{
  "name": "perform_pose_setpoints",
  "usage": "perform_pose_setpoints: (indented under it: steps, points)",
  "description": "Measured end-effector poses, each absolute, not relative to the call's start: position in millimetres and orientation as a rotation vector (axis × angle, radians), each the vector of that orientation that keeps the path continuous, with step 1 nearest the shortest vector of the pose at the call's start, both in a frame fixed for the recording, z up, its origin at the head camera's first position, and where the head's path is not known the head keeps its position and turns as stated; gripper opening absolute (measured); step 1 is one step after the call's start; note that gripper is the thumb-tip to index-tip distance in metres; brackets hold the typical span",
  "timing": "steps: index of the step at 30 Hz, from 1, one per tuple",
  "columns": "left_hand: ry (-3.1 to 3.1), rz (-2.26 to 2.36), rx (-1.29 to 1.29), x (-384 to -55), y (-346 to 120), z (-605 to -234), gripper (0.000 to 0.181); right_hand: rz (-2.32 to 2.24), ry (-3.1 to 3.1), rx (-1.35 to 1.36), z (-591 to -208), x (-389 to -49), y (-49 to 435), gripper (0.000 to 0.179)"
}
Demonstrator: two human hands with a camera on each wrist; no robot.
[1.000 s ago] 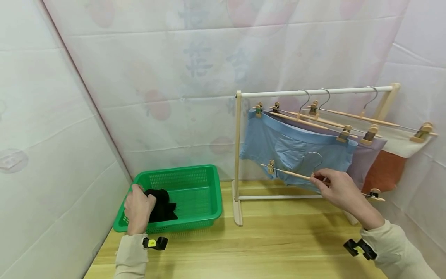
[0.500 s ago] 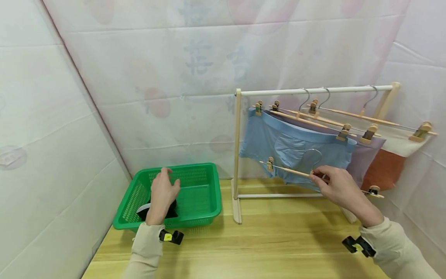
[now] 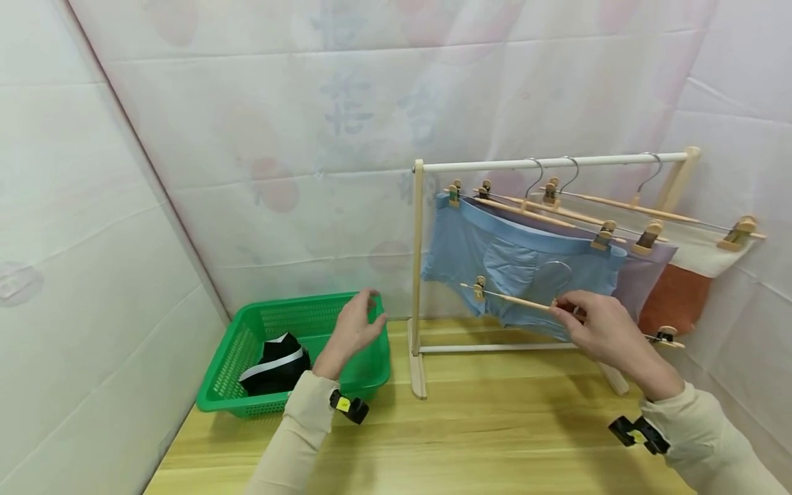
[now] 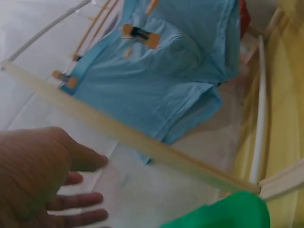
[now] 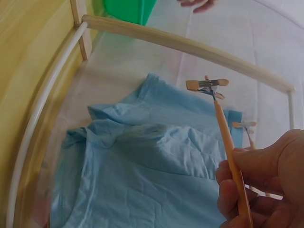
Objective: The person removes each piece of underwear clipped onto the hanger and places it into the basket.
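My right hand [image 3: 597, 326] grips the middle of a wooden clip hanger [image 3: 522, 301], just below its wire hook. The hanger's left clip [image 5: 207, 85] has no garment in it. Behind it, light blue boxer briefs [image 3: 513, 251] hang on the rack [image 3: 416, 261]. My left hand [image 3: 354, 328] is over the right part of a green basket [image 3: 213, 378], fingers spread and holding nothing; the left wrist view shows its loose fingers [image 4: 76, 201] near the rack's wooden post. Inside the basket at left lies a black cloth garment [image 3: 281, 368] with a white-grey band.
Purple briefs [image 3: 643, 282] and a white and rust-brown garment [image 3: 683, 295] hang behind the blue pair. The rack's white top bar [image 3: 495, 166] carries several hooks. Wooden table [image 3: 482, 426] lies under everything, with printed fabric walls [image 3: 297, 137] behind and at both sides.
My left hand has risen from the black garment and moved right across the basket, leaving the garment inside with its pale band showing. My right hand holds the hanger nearly still.
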State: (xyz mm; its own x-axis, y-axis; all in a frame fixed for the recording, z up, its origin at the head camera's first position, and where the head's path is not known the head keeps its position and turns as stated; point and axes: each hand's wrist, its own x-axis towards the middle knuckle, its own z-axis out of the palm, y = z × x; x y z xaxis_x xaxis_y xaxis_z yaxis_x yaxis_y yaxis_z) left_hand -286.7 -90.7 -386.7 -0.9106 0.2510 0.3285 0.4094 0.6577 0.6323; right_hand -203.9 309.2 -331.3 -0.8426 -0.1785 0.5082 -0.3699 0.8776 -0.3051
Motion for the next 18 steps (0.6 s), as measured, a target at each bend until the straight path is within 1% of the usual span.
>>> perform_pose_setpoints:
  steps: [7,13,18]
  points:
    - [-2.562,-1.135,-0.681,-305.8,-59.2,-382.3,0.051,0.510,-2.536,0.441,-323.5,-205.6,307.8,0.006]
    - [-2.501,-1.241,-0.723,-319.5,-39.7,-374.2,0.060,0.491,-2.548,0.458,-314.0,-206.3,305.7,0.009]
    - [-2.452,-1.335,-0.737,-328.6,-27.1,-373.2,0.060,0.466,-2.561,0.452,-307.0,-206.3,303.9,0.011]
